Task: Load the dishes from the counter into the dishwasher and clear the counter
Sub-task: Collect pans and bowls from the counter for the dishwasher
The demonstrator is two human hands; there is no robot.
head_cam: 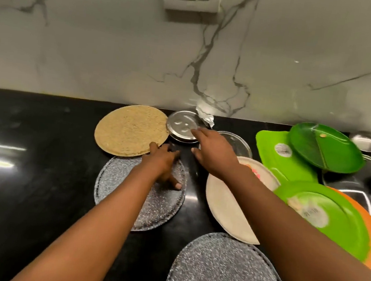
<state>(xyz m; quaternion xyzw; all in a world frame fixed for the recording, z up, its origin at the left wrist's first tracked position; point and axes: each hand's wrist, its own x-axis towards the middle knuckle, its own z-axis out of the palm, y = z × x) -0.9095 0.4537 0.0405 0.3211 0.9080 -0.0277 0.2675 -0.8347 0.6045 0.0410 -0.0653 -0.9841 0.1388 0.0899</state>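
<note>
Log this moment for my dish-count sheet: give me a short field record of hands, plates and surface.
surface: black counter, marble backsplash
left hand: open, over speckled grey plate
right hand: open, fingertips reaching the steel lid
other dishes: tan round plate, white plate, second speckled plate, green plates at right
held: nothing

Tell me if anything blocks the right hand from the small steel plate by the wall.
Nothing visible does. The right hand already has its fingertips at the near edge of the small steel plate. The crumpled foil lies behind the plate, and the tan round mat sits to its left, out of the way.
</note>
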